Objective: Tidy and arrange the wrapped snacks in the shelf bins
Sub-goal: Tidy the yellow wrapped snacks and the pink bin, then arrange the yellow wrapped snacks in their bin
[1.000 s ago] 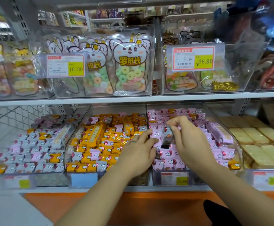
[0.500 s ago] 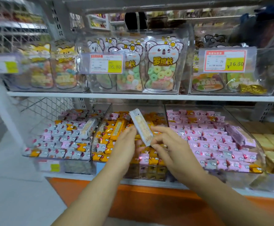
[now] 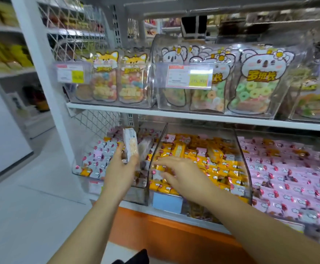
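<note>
Three clear bins stand side by side on the lower shelf. The left bin [image 3: 77, 168] holds grey and pink wrapped snacks, the middle bin [image 3: 239, 149] mostly orange ones, the right bin [image 3: 288, 178] pink ones. My left hand [image 3: 120, 174] grips a long pale wrapped snack bar [image 3: 130, 143], held upright over the left bin. My right hand [image 3: 182, 173] hovers over the front of the middle bin with fingers spread and holds nothing.
The upper shelf [image 3: 174, 114] carries clear bins of bagged gummy sweets with price tags [image 3: 189, 76]. A white upright post [image 3: 47, 88] and wire mesh close off the left end. An orange base panel [image 3: 155, 231] runs below the shelf. An aisle floor opens to the left.
Both hands moved left from the pink bin. The long snack bar was lifted out and passed into my left hand alone; my right hand let go and spread open. The view swung left.
</note>
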{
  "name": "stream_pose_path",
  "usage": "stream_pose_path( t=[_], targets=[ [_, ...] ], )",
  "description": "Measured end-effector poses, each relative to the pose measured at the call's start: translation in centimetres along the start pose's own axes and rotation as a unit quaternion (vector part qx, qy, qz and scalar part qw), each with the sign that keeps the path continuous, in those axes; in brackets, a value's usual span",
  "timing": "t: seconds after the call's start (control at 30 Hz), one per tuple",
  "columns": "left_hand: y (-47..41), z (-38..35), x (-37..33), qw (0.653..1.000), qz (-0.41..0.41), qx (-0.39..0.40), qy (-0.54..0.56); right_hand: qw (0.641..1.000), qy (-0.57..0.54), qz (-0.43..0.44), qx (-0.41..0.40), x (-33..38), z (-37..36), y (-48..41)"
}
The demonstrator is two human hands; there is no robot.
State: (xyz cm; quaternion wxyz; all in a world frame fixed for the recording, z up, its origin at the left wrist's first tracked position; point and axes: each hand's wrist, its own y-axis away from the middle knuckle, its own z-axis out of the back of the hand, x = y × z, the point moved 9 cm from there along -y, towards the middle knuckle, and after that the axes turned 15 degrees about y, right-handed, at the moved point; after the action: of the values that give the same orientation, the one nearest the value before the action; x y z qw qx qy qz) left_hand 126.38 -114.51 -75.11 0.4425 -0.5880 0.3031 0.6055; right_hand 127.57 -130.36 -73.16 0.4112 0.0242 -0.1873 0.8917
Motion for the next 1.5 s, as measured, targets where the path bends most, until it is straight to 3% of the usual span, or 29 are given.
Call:
stream_pose_path(
  t=[0.17, 0.43, 0.6, 0.73, 0.93, 1.1, 1.27, 1.5],
  targets=[
    [-3.1, 2.4, 0.9, 0.991, -0.026, -0.014, -0.129, 0.992, 0.088, 0.011, 0.090, 0.5, -3.4, -2.2],
    [-5.1, 0.3, 2.6, 0.954, -0.068, 0.047, -0.289, 0.990, 0.094, 0.010, 0.103, -0.2, -4.1, -2.9],
    [-4.3, 0.1, 2.3, 0.944, -0.100, 0.034, -0.313, 0.992, 0.075, 0.014, 0.100, 0.0, -3.6, -2.4],
    [-1.8, -1.1, -1.0, 0.932, -0.219, 0.002, -0.288, 0.995, 0.068, 0.013, 0.074, -0.6, -1.9, -0.9],
    [2.3, -7.9, -3.2, 0.920, -0.281, 0.081, -0.263, 0.997, 0.077, -0.024, 0.009, -3.9, 2.0, 3.4],
    [4.9, -13.4, -3.7, 0.905, -0.295, 0.162, -0.260, 0.984, 0.148, -0.096, -0.037, -9.1, 4.9, 7.3],
    [7.5, -18.7, -2.9, 0.872, -0.290, 0.286, -0.270, 0.958, 0.243, -0.143, 0.045, -12.9, 5.9, 9.7],
    [7.8, -21.3, -1.1, 0.855, -0.263, 0.320, -0.311, 0.934, 0.311, -0.131, 0.114, -13.2, 3.9, 9.2]
  ],
)
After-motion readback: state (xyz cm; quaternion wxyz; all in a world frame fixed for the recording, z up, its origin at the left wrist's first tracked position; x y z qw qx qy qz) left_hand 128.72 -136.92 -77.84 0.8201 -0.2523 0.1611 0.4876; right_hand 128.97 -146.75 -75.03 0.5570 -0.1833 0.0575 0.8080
